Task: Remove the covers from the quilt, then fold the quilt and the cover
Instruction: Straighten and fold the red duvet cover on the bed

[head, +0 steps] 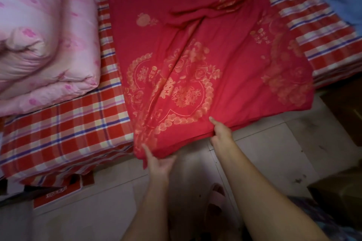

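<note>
While a pink slipper (215, 197) stands on the tiled floor (274, 152) nearest the viewer, the left hand (157, 161) and right hand (221, 133) each pinch the near hem of the red cover (195, 64), thumb on top and fingers under the edge, the two hands a little apart. The cover, printed with gold flowers, lies lengthwise on the plaid-sheeted bed (68, 133), its near end drooping over the bed's edge. Creases running up its middle suggest thin, limp cloth: light, soft, unlikely to keep any shape unsupported, and apt to slide on itself when doubled. Hem and corners appear the soundest holds, kept taut between two hands. Farther left, the pink quilt (43, 35) rests folded on the bed, looking bulky and springy, and probably better lifted from beneath than pinched. Blue fabric (344, 0) lies at the far right.
</note>
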Motion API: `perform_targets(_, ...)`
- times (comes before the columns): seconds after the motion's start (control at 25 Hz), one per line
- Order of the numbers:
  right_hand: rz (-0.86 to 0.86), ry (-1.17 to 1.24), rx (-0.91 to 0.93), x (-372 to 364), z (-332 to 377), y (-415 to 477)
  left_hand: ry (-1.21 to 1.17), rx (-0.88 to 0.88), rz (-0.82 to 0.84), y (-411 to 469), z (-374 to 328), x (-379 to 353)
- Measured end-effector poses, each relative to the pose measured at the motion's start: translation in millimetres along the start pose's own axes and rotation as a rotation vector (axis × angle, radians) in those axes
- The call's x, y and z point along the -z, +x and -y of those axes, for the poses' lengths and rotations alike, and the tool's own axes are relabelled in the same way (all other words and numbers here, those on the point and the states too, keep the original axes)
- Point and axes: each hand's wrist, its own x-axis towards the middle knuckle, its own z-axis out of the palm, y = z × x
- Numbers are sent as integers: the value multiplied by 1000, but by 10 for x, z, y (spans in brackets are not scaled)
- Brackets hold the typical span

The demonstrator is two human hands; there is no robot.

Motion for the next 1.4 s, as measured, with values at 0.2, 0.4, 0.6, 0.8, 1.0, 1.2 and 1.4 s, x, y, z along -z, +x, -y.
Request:
perform_targets(0.2,70,-8,-74,132,83,-7,257,192,17,180,1157,-696)
perform_targets(0.4,280,279,-149,315,640,171,300,8,-114,283,1209,-662)
perform_targets(0.6,265,315,-13,563,1171,504,187,-40,-126,402,1204,-603)
perform_targets(0.8,-1,153,51,595,1156,651,105,-25,5,445,1626,-673)
perform_targets(1.0,260,189,-135,656,1440,560,160,78,246,441,2203,-1102)
perform_targets(1.2,400,586,2,849,1904,671,207,77,137,495,2134,-1193)
perform_targets(1.4,227,638,82,1132,2237,844,195,36,48,489,2133,-1170)
